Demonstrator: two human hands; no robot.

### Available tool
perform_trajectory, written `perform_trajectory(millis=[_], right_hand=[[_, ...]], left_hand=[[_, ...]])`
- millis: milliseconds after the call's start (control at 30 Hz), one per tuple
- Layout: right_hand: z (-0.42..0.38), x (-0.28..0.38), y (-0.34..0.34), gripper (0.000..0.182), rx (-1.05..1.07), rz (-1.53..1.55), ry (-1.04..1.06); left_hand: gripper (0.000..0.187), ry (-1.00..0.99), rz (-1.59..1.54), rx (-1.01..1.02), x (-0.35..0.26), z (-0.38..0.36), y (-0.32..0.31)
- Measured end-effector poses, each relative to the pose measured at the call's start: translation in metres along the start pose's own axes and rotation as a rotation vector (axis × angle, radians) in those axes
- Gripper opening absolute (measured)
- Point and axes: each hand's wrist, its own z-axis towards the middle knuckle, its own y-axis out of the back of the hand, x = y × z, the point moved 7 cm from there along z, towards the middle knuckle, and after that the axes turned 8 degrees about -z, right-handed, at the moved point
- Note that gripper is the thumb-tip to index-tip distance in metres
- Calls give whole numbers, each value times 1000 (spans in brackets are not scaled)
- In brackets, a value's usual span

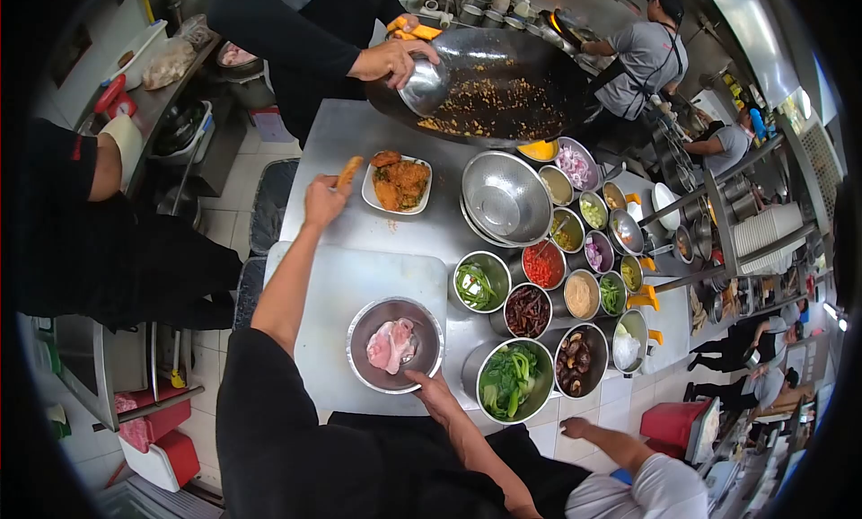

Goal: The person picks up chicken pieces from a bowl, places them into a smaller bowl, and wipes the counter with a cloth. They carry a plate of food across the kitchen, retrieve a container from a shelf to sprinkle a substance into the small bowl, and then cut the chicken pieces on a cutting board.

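My left hand (325, 202) is stretched forward over the steel table. Its fingers are closed on a long golden-brown piece of fried food (350, 171). Just right of it, a white square dish (409, 210) holds crumbed fried pieces (400, 183). My right hand (434, 396) grips the near rim of a steel bowl (356, 362), thumb at the edge. Pale pink raw meat (390, 345) lies in the bowl, which overlaps the front of a white cutting board (323, 339).
Steel containers of greens (508, 386), dried chillies (528, 312) and mushrooms (579, 362) crowd the right. Stacked steel bowls (507, 196) stand behind them. At the back, a person's hand (395, 61) holds a metal bowl over a large wok (557, 79). Another arm (615, 443) reaches in at lower right.
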Motion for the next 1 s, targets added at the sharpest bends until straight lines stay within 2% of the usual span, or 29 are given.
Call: perform_trajectory(millis=[133, 200, 300, 367, 433, 500, 567, 633, 700, 733, 800, 867, 900, 933, 1000], right_hand=[[6, -4, 2, 71, -20, -20, -15], [5, -3, 4, 70, -14, -87, -22], [2, 6, -1, 65, 9, -46, 37], [7, 3, 0, 62, 35, -56, 53], [12, -2, 2, 59, 61, -67, 64], [17, -4, 6, 56, 38, 6, 98], [24, -5, 5, 56, 100, -15, 125], [21, -1, 3, 57, 100, 5, 140], [25, -2, 0, 59, 94, 34, 123], [29, -1, 0, 61, 81, 11, 166], [27, -3, 2, 62, 37, 3, 207], [36, -8, 2, 62, 24, 34, 210], [38, -10, 2, 63, 33, 51, 226], [37, -9, 1, 66, 30, 38, 215], [30, -6, -10, 68, 26, 40, 204]], left_hand=[[39, -98, 36, 33, -36, -1, -30], [45, -7, 155, 210, -49, -13, -42], [47, -97, 118, 118, -47, -24, -27], [47, -66, 69, 99, -37, -40, 0], [39, -120, 61, 45, -39, -70, 38], [30, -157, 16, -88, -32, -109, 85], [22, -105, -39, -221, -31, -163, 135], [18, -56, 38, -322, -16, -226, 173], [14, 7, -11, -426, 6, -298, 200], [15, 49, -10, -495, 16, -338, 212], [18, 345, 107, -565, 61, -422, 230], [20, 661, 53, -585, 128, -506, 236], [20, 736, -13, -610, 148, -548, 233], [21, 806, -84, -633, 158, -583, 231], [21, 1140, -53, -546, 137, -631, 223]])
